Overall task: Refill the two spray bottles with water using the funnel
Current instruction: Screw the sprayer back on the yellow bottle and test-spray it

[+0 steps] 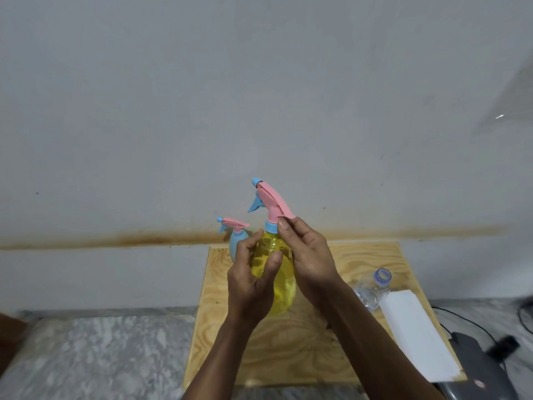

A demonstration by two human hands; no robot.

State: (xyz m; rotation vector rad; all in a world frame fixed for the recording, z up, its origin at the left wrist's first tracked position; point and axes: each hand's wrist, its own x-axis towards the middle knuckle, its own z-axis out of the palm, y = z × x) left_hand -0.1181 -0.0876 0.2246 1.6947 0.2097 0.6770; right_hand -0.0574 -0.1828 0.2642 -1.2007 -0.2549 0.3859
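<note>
My left hand point(251, 287) has its grip wrapped around the belly of the yellow spray bottle point(274, 281), thumb pressed on the front. My right hand point(308, 255) pinches the back end of the pink trigger head point(272, 203) between thumb and fingers. The bottle is over the plywood worktop point(288, 350), near centre. At its 10 o'clock stands the blue spray bottle point(235, 241), partly hidden by my left fingers. At 3 o'clock an uncapped clear water bottle point(373, 290) lies beside a white sheet point(418, 333).
</note>
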